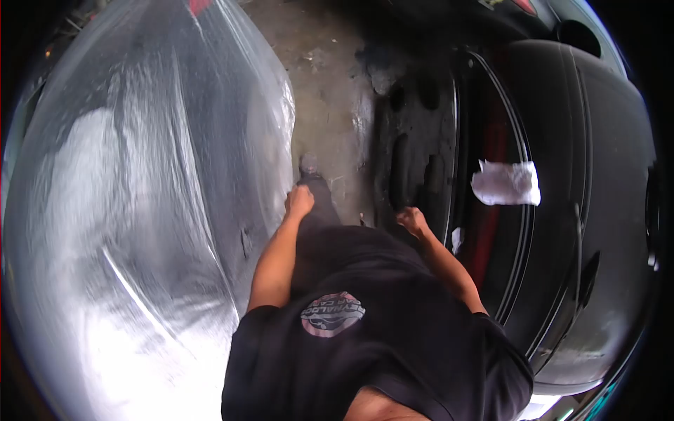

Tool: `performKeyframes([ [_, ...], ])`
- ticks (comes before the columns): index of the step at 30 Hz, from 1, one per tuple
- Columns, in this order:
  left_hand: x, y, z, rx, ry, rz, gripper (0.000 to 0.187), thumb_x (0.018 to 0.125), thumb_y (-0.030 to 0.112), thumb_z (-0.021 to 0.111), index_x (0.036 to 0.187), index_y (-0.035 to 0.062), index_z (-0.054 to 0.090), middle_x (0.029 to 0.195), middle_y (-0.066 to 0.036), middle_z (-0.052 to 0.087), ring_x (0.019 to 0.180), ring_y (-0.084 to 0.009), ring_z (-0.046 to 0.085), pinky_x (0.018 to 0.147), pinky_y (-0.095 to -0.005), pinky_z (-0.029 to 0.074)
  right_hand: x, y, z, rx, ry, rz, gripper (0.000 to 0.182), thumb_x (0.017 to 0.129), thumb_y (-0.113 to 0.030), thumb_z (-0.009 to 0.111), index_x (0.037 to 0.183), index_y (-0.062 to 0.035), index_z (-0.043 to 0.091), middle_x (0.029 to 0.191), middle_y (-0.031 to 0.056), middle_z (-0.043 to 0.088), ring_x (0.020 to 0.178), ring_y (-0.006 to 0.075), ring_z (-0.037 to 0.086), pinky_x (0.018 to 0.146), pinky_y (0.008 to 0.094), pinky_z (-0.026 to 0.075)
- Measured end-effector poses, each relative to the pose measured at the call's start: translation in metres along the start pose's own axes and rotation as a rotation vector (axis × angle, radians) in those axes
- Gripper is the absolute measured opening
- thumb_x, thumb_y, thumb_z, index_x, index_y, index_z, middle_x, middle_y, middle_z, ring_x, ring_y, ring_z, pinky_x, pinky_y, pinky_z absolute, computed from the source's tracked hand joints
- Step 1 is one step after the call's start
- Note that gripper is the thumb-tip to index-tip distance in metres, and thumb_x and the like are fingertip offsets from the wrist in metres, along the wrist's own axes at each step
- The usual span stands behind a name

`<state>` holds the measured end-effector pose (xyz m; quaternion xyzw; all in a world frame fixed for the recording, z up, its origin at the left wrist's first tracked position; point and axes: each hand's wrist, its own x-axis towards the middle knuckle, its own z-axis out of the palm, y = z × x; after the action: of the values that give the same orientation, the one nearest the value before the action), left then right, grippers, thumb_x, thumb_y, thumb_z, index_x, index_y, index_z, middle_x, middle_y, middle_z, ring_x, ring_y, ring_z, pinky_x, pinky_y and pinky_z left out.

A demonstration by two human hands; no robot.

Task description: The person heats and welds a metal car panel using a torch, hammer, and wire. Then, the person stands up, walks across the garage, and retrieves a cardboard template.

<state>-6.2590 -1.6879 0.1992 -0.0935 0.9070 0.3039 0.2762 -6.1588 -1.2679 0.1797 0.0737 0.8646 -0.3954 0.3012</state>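
Note:
My left hand [300,201] is closed in a loose fist in front of my left hip, next to the edge of a car under clear plastic sheeting [151,161]. Nothing sticks out of its fingers. On the other side, my right hand [413,221] hangs with curled fingers, slightly blurred, near the lower side of a dark car [554,140]. No object shows in it. A crumpled white sheet, paper or cloth [507,183], lies on the dark car to the right of that hand.
A narrow strip of stained concrete floor [333,105] runs ahead between the two cars. My shoe [309,165] shows on it. A smaller white scrap [457,240] is on the dark car's side. Another vehicle's red light [523,5] appears at the top right.

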Motion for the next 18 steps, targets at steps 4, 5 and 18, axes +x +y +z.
performKeyframes([
  [4,0.106,0.027,-0.089,-0.111,-0.068,0.040,0.027,0.085,0.026,0.063,0.104,0.0078,0.071,0.109,-0.018,0.069,0.106,-0.0355,0.064,0.092,-0.0432,0.050,0.013,-0.052,-0.074,-0.073,-0.057,0.412,0.014,0.079,-0.015,0.063,0.078,-0.0024,0.070,0.066,0.0115,0.063,0.060,0.0217,0.063,0.055,0.0342,0.049],
  [5,0.127,0.029,-0.103,-0.108,-0.078,0.044,0.027,0.086,0.026,0.063,0.104,0.0076,0.071,0.109,-0.018,0.069,0.107,-0.0352,0.064,0.092,-0.0428,0.049,0.017,-0.067,-0.088,0.017,-0.014,0.458,0.014,0.080,-0.017,0.065,0.077,-0.0032,0.068,0.065,0.0073,0.062,0.057,0.0169,0.060,0.052,0.0310,0.047],
  [18,0.324,0.113,-0.184,-0.133,-0.173,0.122,0.029,0.086,0.028,0.066,0.107,0.0082,0.070,0.109,-0.018,0.069,0.106,-0.0356,0.064,0.093,-0.0419,0.049,0.229,-0.141,-0.164,-0.160,0.015,0.180,0.027,0.083,-0.012,0.051,0.094,-0.0055,0.076,0.081,0.0247,0.069,0.079,0.0304,0.072,0.071,0.0422,0.055],
])
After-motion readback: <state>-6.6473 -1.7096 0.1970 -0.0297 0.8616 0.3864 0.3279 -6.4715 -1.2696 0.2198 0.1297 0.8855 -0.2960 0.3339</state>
